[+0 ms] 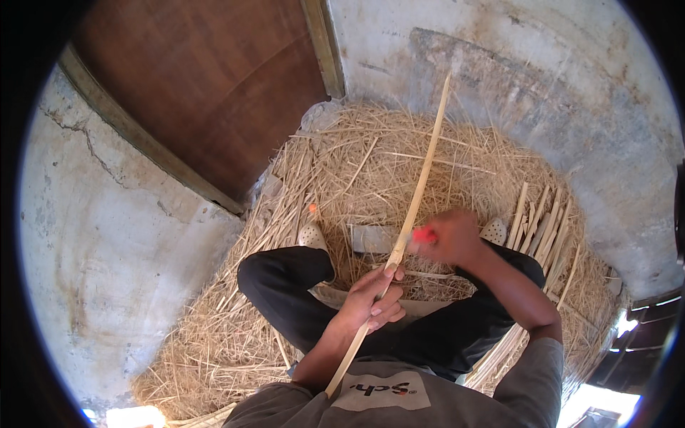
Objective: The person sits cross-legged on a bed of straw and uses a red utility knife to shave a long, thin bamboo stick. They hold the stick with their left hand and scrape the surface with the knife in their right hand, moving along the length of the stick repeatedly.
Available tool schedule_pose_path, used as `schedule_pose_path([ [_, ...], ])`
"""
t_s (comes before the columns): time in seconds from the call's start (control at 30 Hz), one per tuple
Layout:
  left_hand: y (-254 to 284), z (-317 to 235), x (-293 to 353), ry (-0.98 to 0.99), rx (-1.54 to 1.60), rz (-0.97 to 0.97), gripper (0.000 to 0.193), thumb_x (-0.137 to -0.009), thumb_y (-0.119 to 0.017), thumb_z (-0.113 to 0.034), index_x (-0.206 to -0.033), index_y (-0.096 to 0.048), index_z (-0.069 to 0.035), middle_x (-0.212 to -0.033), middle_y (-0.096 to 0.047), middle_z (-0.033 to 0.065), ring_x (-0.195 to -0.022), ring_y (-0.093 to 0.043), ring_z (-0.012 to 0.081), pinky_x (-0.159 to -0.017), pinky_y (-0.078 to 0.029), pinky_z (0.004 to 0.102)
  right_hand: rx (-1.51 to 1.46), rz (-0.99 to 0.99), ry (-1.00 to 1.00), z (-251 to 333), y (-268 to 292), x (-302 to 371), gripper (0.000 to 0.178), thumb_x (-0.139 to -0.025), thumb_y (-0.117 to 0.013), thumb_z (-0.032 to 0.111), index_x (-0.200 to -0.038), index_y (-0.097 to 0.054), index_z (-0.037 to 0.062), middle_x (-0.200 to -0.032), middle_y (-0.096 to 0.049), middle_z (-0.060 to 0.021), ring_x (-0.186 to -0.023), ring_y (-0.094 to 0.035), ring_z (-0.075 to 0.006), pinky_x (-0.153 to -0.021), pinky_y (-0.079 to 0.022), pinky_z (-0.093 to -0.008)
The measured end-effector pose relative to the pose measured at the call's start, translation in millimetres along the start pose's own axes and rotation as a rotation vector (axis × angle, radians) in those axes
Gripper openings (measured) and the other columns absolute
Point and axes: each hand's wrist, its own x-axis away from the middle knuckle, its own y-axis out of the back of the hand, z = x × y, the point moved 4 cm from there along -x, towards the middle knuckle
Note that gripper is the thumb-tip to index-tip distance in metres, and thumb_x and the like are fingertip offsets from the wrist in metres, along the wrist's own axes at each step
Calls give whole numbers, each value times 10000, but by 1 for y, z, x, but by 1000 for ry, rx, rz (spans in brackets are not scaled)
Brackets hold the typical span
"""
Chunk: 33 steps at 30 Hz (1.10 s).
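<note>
Your left hand [372, 299] is closed around the long pale split-bamboo strip [414, 207] slanting over your lap and the straw-strewn floor [214, 335], your right hand [451, 237] clamps a red-handled tool [424, 234] against it; light, springy, probably splintery, best gripped low.

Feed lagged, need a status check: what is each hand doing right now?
Left hand: closed around the long bamboo strip.
Right hand: closed on a red-handled tool at the strip.

Smooth pale wood strip [421, 178], rough dry straw [342, 164], matt concrete wall [107, 235].
</note>
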Motion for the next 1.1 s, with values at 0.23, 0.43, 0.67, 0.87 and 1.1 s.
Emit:
schedule_pose_path([
  [0.23,-2,-4,5,18,84,93,179,-1044,-337,-262,-1021,-425,-108,-450,-319,-70,-291,-292,65,-406,-272,225,-138,105,12,18,11,-1,602,-744,-660,640,-566,-555,75,-462,-495,-106,-420,-553,-294,-445,-430,-383],
  [0.43,0,1,2,34,179,143,167,-1043,-331,-257,-1036,-415,-112,-474,-364,-68,-311,-332,63,-426,-284,221,-94,71,-181,-9,9,-7,602,-738,-644,660,-568,-554,90,-458,-487,-102,-421,-545,-296,-435,-419,-395],
  [0.67,-1,5,0,38,302,214,134,-1037,-347,-239,-1034,-396,-115,-490,-389,-69,-321,-355,62,-447,-294,216,-77,86,-20,16,15,-4,573,-717,-679,637,-576,-599,88,-458,-506,-86,-435,-568,-286,-444,-441,-392],
  [0.87,-2,9,-2,32,284,199,140,-1041,-338,-252,-1015,-383,-121,-485,-385,-73,-317,-354,61,-435,-294,221,42,-13,-37,-3,10,-3,614,-737,-637,673,-564,-567,88,-438,-465,-92,-413,-537,-300,-434,-427,-397],
  [1.1,-2,12,24,91,161,167,176,-1043,-342,-272,-964,-383,-121,-440,-337,-67,-287,-329,74,-392,-299,235,88,13,-75,-16,20,-3,615,-800,-594,649,-563,-562,82,-447,-475,-103,-420,-538,-304,-433,-429,-390],
])
